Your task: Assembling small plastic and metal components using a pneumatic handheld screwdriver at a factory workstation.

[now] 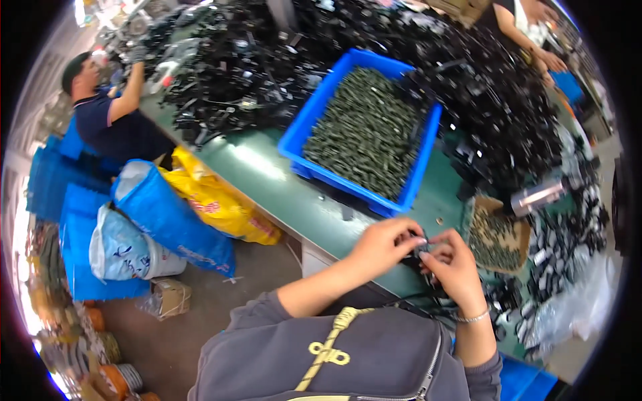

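My left hand (382, 243) and my right hand (456, 264) meet at the near edge of the green table (261, 170). Fingers of both pinch a small dark part (423, 246), mostly covered by the fingertips, so its exact kind cannot be made out. Just beyond them stands a blue plastic bin (348, 186), filled with many small dark green-grey pieces (364, 127). To the right of my right hand sits a shallow cardboard tray (524, 242) holding similar small pieces (491, 234).
Black parts (495, 100) heap across the far table. A shiny cylinder (538, 197) and a clear plastic bag (575, 301) lie right. Yellow (214, 200) and blue bags (167, 214) stand on the left floor. One co-worker (117, 123) is far left, another person's hand (550, 60) far right.
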Motion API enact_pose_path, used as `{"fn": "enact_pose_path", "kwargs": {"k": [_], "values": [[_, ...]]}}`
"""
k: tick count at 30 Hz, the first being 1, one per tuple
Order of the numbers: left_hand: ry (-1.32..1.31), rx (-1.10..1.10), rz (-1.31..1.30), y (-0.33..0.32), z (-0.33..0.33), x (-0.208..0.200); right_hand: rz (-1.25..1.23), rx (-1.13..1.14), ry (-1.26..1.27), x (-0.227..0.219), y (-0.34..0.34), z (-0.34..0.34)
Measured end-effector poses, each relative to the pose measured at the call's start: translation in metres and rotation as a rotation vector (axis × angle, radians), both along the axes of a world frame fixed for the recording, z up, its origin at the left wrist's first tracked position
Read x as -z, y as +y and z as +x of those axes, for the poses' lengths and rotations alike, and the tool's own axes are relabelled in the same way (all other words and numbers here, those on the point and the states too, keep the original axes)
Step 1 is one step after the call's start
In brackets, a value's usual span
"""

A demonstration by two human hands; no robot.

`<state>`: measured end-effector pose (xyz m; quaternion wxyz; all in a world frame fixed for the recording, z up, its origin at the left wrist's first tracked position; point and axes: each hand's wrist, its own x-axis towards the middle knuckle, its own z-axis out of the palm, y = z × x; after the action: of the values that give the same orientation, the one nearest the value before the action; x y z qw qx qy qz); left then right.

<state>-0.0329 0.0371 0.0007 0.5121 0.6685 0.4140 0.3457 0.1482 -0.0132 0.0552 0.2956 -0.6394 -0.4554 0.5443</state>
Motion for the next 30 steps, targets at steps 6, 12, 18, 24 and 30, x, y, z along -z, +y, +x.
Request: {"fn": "enact_pose_path", "kwargs": {"k": [6,12,18,24,30], "values": [[-0.024,-0.072,0.079,0.002,-0.005,0.006,0.028,-0.022,0.026,0.007,0.004,-0.003],[0.157,-0.113,0.152,0.005,-0.001,-0.009,0.036,-0.03,0.047,0.008,0.007,-0.004],[0.388,-0.058,0.408,0.008,0.0,-0.019,0.031,-0.026,0.061,0.01,0.007,-0.002],[0.527,0.113,0.333,0.023,0.002,-0.028,0.028,-0.031,0.068,0.009,0.006,0.0],[0.587,0.115,0.296,0.024,0.002,-0.03,0.032,-0.042,0.067,0.011,0.005,0.001]]}}
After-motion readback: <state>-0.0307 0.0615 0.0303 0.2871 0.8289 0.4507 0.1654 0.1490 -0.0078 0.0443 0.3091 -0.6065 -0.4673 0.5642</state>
